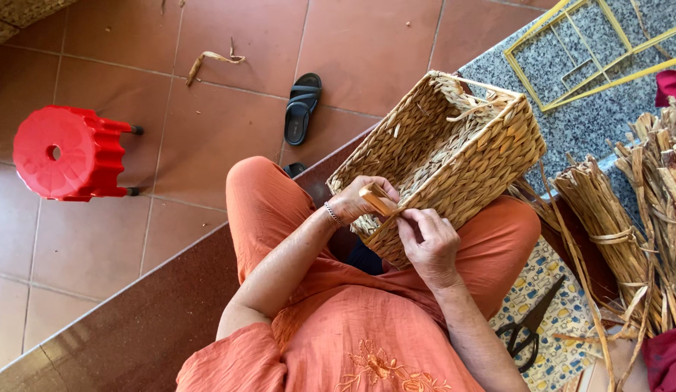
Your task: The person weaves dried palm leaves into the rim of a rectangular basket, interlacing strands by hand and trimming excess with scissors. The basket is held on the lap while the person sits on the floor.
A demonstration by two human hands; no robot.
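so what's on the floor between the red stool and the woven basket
In the head view, a black sandal lies on the tiles between the red stool and the woven basket.

A red stool (pixel 68 153), black sandal (pixel 302 107), scissors (pixel 530 326) and yellow frame (pixel 570 54).

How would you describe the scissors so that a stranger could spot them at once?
Start at the woven basket on the person's lap, then look down past the right hand to the patterned cloth. The scissors lie there, black-handled, the only metal tool beside the dried fibre bundles.
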